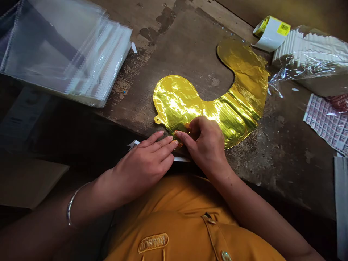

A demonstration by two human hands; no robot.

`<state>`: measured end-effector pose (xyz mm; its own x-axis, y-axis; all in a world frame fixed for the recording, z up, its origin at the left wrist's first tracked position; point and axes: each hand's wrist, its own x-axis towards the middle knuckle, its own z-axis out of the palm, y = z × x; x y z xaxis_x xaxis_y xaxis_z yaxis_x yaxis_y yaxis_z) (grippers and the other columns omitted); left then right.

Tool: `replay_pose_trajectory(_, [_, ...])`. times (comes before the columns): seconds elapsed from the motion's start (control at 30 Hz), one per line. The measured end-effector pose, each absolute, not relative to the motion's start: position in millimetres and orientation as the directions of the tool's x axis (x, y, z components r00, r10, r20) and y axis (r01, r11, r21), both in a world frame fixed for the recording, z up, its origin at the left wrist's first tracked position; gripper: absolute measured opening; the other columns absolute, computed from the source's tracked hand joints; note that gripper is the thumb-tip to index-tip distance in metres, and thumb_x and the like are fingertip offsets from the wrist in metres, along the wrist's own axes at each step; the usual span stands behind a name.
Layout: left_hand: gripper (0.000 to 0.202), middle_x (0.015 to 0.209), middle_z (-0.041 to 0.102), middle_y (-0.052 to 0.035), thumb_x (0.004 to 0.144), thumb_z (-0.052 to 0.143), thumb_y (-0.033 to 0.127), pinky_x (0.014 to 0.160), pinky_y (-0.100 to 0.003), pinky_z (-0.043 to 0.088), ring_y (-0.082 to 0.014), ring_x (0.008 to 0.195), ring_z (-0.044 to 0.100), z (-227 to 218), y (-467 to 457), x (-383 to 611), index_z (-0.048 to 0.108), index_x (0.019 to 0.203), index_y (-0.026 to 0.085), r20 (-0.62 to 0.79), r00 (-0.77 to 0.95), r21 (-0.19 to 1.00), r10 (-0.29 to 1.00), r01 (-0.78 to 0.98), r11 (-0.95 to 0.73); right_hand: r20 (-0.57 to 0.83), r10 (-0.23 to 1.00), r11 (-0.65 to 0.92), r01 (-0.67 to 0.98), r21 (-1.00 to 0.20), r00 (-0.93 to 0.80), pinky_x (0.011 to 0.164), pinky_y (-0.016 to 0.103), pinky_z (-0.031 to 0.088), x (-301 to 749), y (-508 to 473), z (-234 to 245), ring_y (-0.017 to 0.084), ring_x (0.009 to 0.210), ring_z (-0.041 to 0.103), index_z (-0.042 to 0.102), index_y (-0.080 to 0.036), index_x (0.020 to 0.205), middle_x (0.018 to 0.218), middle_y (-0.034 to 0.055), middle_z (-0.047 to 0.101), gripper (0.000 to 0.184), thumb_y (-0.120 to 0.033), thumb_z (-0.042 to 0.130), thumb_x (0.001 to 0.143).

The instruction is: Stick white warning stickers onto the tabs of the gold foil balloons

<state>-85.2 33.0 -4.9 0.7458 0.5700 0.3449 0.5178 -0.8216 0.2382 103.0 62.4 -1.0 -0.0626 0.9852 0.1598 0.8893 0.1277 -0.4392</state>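
I'm watching a curved gold foil balloon (179, 103) lying flat on the scarred wooden worktop (190, 50). My right grip (205, 145) is pinching its crumpled lower edge, while my left grip (144, 170) is lying spread, fingertips touching that edge. A stack of clear plastic bags (67, 54) is sitting farther left.
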Motion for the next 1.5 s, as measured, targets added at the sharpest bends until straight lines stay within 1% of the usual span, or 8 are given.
replay_pose_trajectory(0.2, [0.025, 0.120, 0.068, -0.0091, 0.092, 0.044, 0.010, 0.110, -0.045, 0.041, -0.0228, 0.115, 0.062, -6, 35, -85, 0.069, 0.091, 0.012, 0.338, 0.745, 0.277, 0.575, 0.506, -0.817, 0.429, 0.891, 0.309, 0.890, -0.335, -0.148, 0.075, 0.039, 0.049, 120, 63, 7, 0.022, 0.086, 0.059, 0.060, -0.018, 0.101, 0.096, 0.0104, 0.065, 0.017, -0.017, 0.054, 0.085])
replay_pose_trajectory(0.33, [0.025, 0.126, 0.064, -0.0124, 0.092, 0.044, 0.011, 0.112, -0.044, 0.038, -0.0223, 0.119, 0.058, -6, 33, -91, 0.068, 0.096, 0.011, 0.318, 0.755, 0.280, 0.573, 0.503, -0.818, 0.269, 0.714, 0.699, 0.673, -0.242, -0.646, 0.091, 0.041, 0.052, 123, 43, 7, 0.024, 0.107, 0.059, 0.061, -0.017, 0.117, 0.121, 0.0123, 0.065, 0.031, -0.012, 0.054, 0.087])
replay_pose_trajectory(0.5, [0.019, 0.121, 0.066, -0.0107, 0.090, 0.049, 0.012, 0.109, -0.046, 0.041, -0.0241, 0.114, 0.061, -3, 25, -98, 0.068, 0.088, 0.014, 0.299, 0.702, 0.255, 0.647, 0.594, -0.763, 0.327, 0.669, 0.742, 0.631, -0.227, -0.668, 0.094, 0.042, 0.053, 123, 36, -7, 0.025, 0.111, 0.062, 0.065, -0.011, 0.116, 0.124, 0.0153, 0.065, 0.029, -0.011, 0.055, 0.088])
replay_pose_trajectory(0.83, [0.016, 0.118, 0.068, -0.0046, 0.086, 0.055, 0.014, 0.102, -0.047, 0.041, -0.0247, 0.111, 0.062, 24, 23, -92, 0.067, 0.077, 0.020, 0.341, 0.572, 0.117, 0.746, 0.761, -0.638, 0.049, 0.962, 0.208, 0.608, -0.767, -0.268, 0.053, 0.022, 0.041, 119, 70, 12, 0.010, 0.056, 0.051, 0.064, -0.018, 0.066, 0.060, -0.0020, 0.059, 0.022, -0.034, 0.068, 0.079])
replay_pose_trajectory(1.07, [0.014, 0.128, 0.062, -0.0100, 0.087, 0.054, 0.016, 0.107, -0.043, 0.042, -0.0250, 0.117, 0.058, 20, 39, -83, 0.068, 0.087, 0.016, 0.269, 0.724, 0.156, 0.635, 0.618, -0.771, -0.168, 0.959, -0.029, 0.508, -0.861, -0.230, 0.044, 0.022, 0.026, 118, 90, 18, 0.006, 0.044, 0.034, 0.053, -0.018, 0.057, 0.047, -0.0064, 0.039, 0.040, -0.043, 0.052, 0.087])
replay_pose_trajectory(1.23, [0.014, 0.123, 0.064, -0.0131, 0.086, 0.055, 0.018, 0.105, -0.043, 0.045, -0.0263, 0.116, 0.058, 8, 54, -75, 0.068, 0.091, 0.013, 0.207, 0.823, 0.176, 0.528, 0.500, -0.848, -0.045, 0.971, 0.100, 0.571, -0.815, -0.235, 0.052, 0.025, 0.041, 121, 89, 25, 0.011, 0.053, 0.050, 0.060, -0.018, 0.066, 0.056, -0.0015, 0.056, 0.034, -0.040, 0.050, 0.089])
replay_pose_trajectory(1.4, [0.012, 0.090, 0.068, -0.0091, 0.086, 0.054, 0.016, 0.097, -0.041, 0.049, -0.0228, 0.095, 0.063, -1, 58, -75, 0.064, 0.080, 0.016, 0.192, 0.824, 0.215, 0.534, 0.495, -0.842, 0.272, 0.880, 0.474, 0.758, -0.449, -0.389, 0.101, 0.049, 0.043, 128, 57, 16, 0.031, 0.121, 0.051, 0.054, -0.009, 0.128, 0.130, 0.0198, 0.058, 0.054, -0.028, 0.065, 0.078])
replay_pose_trajectory(1.5, [0.011, 0.104, 0.068, -0.0118, 0.086, 0.054, 0.016, 0.101, -0.042, 0.047, -0.0248, 0.107, 0.061, -2, 57, -77, 0.065, 0.082, 0.016, 0.216, 0.815, 0.227, 0.538, 0.494, -0.839, 0.238, 0.880, 0.474, 0.777, -0.414, -0.410, 0.097, 0.046, 0.047, 129, 49, 12, 0.028, 0.114, 0.056, 0.067, -0.015, 0.109, 0.119, 0.0140, 0.066, 0.028, -0.017, 0.055, 0.084])
